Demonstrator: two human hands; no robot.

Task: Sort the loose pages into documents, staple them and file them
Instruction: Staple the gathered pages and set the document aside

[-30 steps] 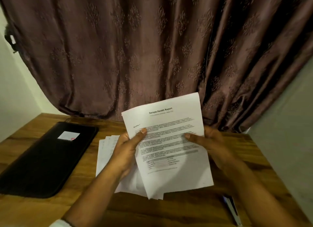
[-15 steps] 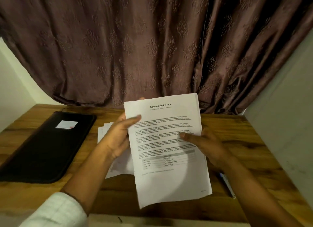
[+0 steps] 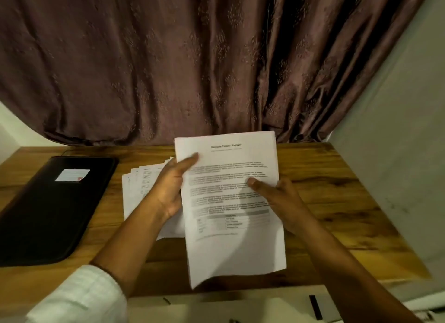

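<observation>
While the left hand (image 3: pixel 172 189) grips the left edge of a printed page (image 3: pixel 231 207), thumb lying across the front near the top corner and fingers behind, the right hand (image 3: pixel 281 202) closes on the right edge with its thumb pressed flat on the text. Between them the page is held up off the wooden desk (image 3: pixel 337 202), its face toward the camera and slightly tilted, the lower corner curling free. Its heading is blurred; it seems to read as a health report, with paragraphs of text and a small table below. A second edge shows along the top, so there may be more than one sheet in the grip, though I cannot tell. Just behind the left hand, a fanned stack of loose pages (image 3: pixel 142 188) lies flat on the desk. Further left, well apart from the papers, a black folder (image 3: pixel 48 209) lies closed with a white label (image 3: pixel 72 175) on its cover. A white sleeve (image 3: pixel 79 296) covers the left forearm. Behind the desk hangs a brown patterned curtain (image 3: pixel 192 57).
</observation>
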